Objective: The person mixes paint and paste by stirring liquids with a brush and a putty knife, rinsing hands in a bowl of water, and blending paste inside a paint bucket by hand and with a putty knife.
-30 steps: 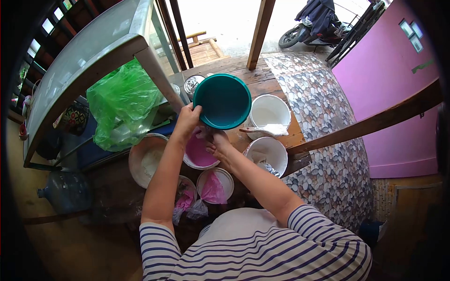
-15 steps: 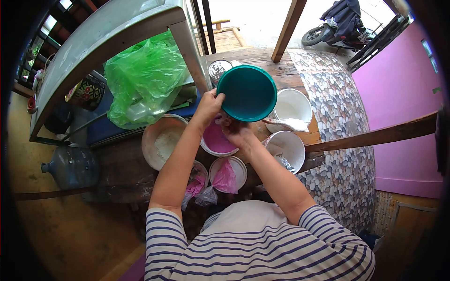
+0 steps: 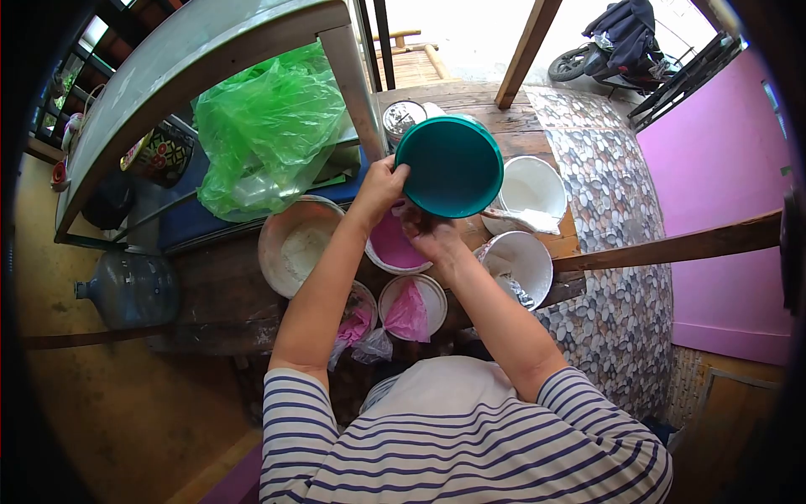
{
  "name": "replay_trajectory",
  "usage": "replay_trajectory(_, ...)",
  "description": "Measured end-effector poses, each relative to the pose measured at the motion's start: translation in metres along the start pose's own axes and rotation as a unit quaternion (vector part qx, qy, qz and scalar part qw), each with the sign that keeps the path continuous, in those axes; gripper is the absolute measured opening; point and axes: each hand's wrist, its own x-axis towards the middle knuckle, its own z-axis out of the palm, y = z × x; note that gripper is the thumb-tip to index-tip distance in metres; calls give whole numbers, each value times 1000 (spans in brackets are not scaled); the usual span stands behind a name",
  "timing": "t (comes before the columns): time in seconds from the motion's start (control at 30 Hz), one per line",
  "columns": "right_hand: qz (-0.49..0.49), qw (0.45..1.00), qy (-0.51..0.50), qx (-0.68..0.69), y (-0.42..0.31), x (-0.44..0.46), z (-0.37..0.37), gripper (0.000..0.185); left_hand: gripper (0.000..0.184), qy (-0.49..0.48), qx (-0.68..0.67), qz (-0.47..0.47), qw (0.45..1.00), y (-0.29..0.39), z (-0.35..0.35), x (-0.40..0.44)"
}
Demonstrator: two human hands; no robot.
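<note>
A teal plastic bowl (image 3: 451, 166) is tilted up above the table, its inside facing me. My left hand (image 3: 382, 189) grips its left rim, thumb on the inner edge. Under its lower side is my right hand (image 3: 435, 237), fingers curled up against the bottom and partly hidden. Just below both hands stands a white-rimmed bucket with pink contents (image 3: 393, 244), partly covered by my right hand. Nearer to me, a pink plastic bag (image 3: 407, 311) lies on a round white container (image 3: 437, 304).
A white bucket (image 3: 537, 189) and another pale bucket (image 3: 531, 260) stand at right. At left are a wide basin (image 3: 277, 252) and a glass case (image 3: 336, 67) with a green plastic bag (image 3: 269, 126). A wooden beam (image 3: 672, 250) crosses the right side.
The view has shifted slightly, so the surroundings sit a little further right. Both hands keep the same hold on the teal bowl.
</note>
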Motion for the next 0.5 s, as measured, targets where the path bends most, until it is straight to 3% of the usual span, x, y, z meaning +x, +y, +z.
replay_trajectory(0.1,38,997,48,-43,0,-1,0,24,26,-1,6,10,1000,-1,-1,0)
replay_trajectory(0.17,-32,977,179,-114,3,-7,16,26,26,4,-4,9,1000,-1,1,0)
replay_trajectory(0.3,-46,970,202,-129,3,-8,19,16,28,5,23,3,1000,0,1,5)
replay_trajectory(0.4,10,972,116,-205,3,-16,17,6,25,3,51,-50,997,4,6,16)
replay_trajectory(0.47,-59,941,143,-300,14,-17,24,6,26,-12,52,-38,998,8,11,23)
replay_trajectory(0.5,-39,917,160,-363,13,-15,23,10,26,-14,53,-36,998,10,14,27)
